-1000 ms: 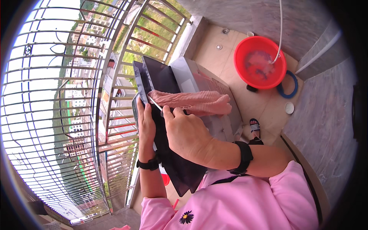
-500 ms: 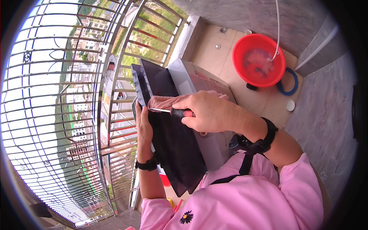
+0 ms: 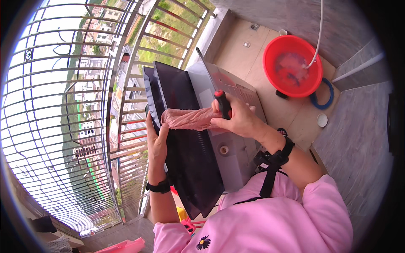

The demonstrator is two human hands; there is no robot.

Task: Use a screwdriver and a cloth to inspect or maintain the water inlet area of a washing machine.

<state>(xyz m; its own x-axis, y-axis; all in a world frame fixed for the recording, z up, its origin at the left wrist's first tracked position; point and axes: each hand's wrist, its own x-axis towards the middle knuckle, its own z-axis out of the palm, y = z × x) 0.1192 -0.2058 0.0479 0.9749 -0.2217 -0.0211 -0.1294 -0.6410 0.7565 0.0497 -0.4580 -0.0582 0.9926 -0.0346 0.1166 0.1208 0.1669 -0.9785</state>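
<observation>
A grey metal appliance (image 3: 236, 160) with glossy black panels (image 3: 185, 168) stands in front of me; its exact kind I cannot tell. My left hand (image 3: 157, 141) grips the outer edge of the black panels, its thumb against the end of a twisted pink cloth (image 3: 187, 119). The cloth stretches across the panels to my right hand (image 3: 240, 118). That hand is closed around a screwdriver (image 3: 223, 104) with a black and red handle, held tilted up; its metal shaft is hidden. The cloth's other end lies under the right hand's fingers.
A red basin (image 3: 291, 90) of water with a white hose (image 3: 321, 29) stands on the tiled floor at far right, beside a blue ring (image 3: 325, 99) and a small white cup (image 3: 322, 120). Metal railings (image 3: 122, 118) run along the left. Something pink (image 3: 126, 246) lies lower left.
My right hand has drawn the screwdriver away from the panel edge, moving right and turning its handle upward. More of the pink cloth now shows. The left hand still grips the edge.
</observation>
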